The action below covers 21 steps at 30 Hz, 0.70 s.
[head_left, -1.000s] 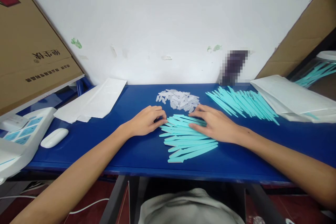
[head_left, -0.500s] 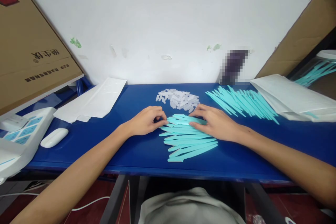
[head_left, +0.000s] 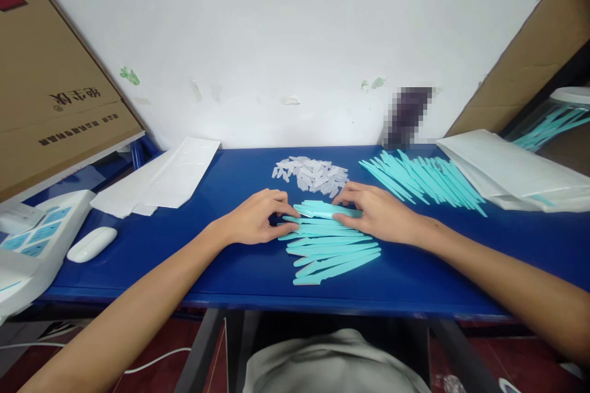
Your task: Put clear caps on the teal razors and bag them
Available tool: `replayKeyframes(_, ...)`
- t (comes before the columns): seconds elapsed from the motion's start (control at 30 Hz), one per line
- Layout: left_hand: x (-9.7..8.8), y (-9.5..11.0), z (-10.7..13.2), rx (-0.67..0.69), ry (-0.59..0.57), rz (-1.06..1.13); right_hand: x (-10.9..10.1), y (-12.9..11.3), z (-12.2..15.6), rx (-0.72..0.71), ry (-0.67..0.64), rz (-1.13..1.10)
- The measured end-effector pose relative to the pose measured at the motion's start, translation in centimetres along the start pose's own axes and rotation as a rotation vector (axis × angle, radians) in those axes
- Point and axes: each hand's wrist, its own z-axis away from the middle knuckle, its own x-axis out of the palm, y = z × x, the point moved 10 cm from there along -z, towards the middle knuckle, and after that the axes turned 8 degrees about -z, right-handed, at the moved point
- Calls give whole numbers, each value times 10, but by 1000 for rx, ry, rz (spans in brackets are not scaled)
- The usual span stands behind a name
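Note:
Turquoise eyebrow razors lie in a loose row on the blue table, handles mostly toward the right. At the top of this row my right hand has thumb and fingers closed around the handle of one eyebrow razor, whose bare blade points left. My left hand is at the blade end, thumb and index finger apart, fingertips close to the razors' left ends. Just beyond the hands sits a heap of small translucent plastic blade covers.
A second pile of turquoise razors lies back right, beside white plastic bags. White sheets, a white mouse-shaped case and a white device are at left. Cardboard boxes flank the table.
The thumb and index finger of my left hand have spread apart and shifted slightly right. The razor in my right hand has turned a little, showing its blade.

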Motion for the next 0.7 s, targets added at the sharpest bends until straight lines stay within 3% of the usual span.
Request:
replayKeyframes(0.47,7,16,-2,66,-36,-73,-4,-5,-7,-32,-127,82)
replayKeyframes(0.7,8,15,0,61,-49,-76,3,-15,-20,19,-426,157)
